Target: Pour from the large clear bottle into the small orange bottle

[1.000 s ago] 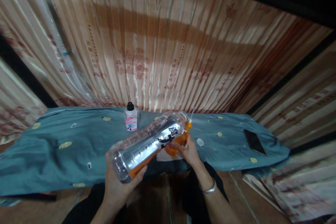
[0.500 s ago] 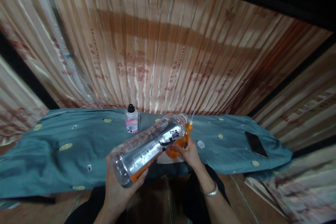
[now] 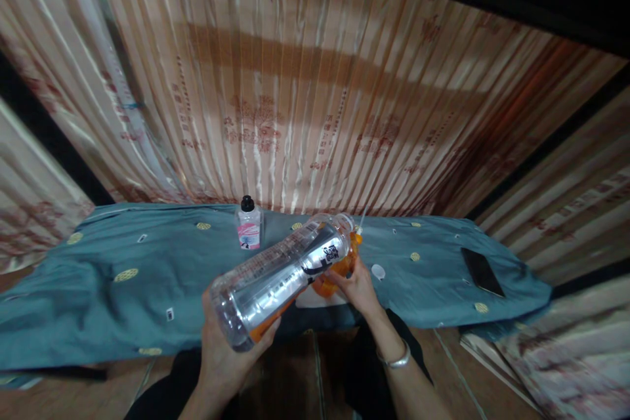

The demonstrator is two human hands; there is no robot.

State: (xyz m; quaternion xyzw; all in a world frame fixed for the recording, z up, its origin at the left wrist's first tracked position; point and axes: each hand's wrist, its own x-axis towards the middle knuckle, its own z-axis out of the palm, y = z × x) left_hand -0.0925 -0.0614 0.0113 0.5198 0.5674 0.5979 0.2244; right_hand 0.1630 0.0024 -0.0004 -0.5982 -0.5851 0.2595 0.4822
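1 small bottle [image 3: 249, 228], black cap, upright far on teal cloth [image 3: 98, 289] | left hand [image 3: 224, 348] grip wrapped round base of 1 large clear bottle [image 3: 283, 275], tilted, mouth far-right; right hand [image 3: 355, 289] grip pinching 1 orange container [image 3: 337, 270] touching that mouth | 1 white cap [image 3: 377, 271] just right | 1 phone [image 3: 482, 272] far right
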